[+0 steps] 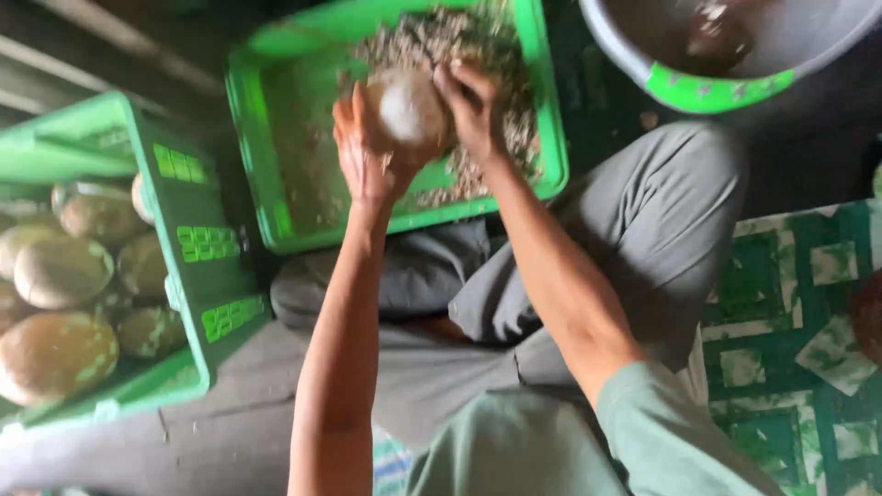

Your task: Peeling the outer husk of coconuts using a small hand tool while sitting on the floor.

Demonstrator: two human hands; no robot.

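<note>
I hold a pale round lump (pixel 409 108), about fist-sized, over a green plastic crate (pixel 253 129). My left hand (pixel 366 156) cups it from the left and below. My right hand (pixel 470 103) presses on it from the right, fingers curled over the top. The crate holds a heap of brownish crumbly scraps (pixel 501 55) under and behind the lump. The picture is blurred, so I cannot tell what the lump is made of.
A second green crate (pixel 188 230) at the left is filled with several rounded brown-green shapes (pixel 60 271). A grey basin with a green band (pixel 712 87) stands at the top right. My grey-trousered legs (pixel 643 211) are folded below, beside a green patterned mat (pixel 799 367).
</note>
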